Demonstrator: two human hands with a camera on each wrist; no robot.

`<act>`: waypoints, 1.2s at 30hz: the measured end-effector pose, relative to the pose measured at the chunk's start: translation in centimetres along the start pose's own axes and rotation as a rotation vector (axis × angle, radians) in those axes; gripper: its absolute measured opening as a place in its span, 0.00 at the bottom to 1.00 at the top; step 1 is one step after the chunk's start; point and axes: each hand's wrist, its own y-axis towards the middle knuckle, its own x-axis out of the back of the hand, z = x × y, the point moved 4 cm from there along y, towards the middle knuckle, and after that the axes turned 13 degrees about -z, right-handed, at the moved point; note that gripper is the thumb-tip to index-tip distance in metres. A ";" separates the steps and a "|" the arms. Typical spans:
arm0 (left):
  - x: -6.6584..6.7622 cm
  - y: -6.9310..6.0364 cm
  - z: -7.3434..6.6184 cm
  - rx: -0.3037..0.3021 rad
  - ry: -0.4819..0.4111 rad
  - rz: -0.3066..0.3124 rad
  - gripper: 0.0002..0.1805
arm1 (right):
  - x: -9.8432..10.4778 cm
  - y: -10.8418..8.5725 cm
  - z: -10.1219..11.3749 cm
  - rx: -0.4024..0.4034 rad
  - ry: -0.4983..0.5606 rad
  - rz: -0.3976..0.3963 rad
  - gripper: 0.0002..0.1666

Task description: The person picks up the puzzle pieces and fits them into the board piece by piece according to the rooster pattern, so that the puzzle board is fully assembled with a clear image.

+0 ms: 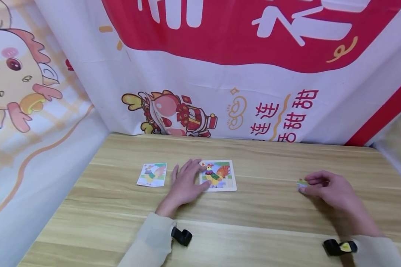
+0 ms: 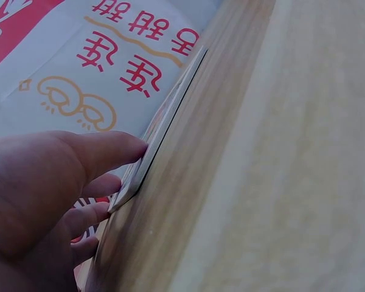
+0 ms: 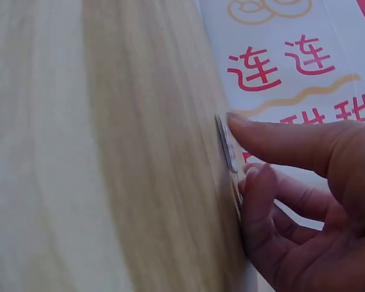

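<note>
A rooster jigsaw puzzle in a pale tray [image 1: 234,181] lies at the middle of the table. My left hand [image 1: 186,185] rests at the tray's left side, thumb and index finger touching its face; in the left wrist view the thumb [image 2: 112,152] lies over its rim. Far to the right, my right hand [image 1: 331,189] pinches a small puzzle piece [image 1: 302,184] low over the table. The right wrist view shows this piece [image 3: 227,146] edge-on at the thumb tip, with another thin edge by the index finger, too hidden to identify.
A printed rooster picture card [image 1: 152,175] lies left of the left hand. The wooden table [image 1: 254,222] meets a printed cloth [image 1: 173,66] hanging at the back, and another cloth [image 1: 36,155] hangs along the left. A black wrist camera [image 1: 182,236] sits on the left sleeve.
</note>
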 end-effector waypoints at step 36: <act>0.0 0.1 0.0 0.021 -0.020 0.008 0.23 | -1.2 -0.6 2.3 0.061 0.094 -0.024 0.23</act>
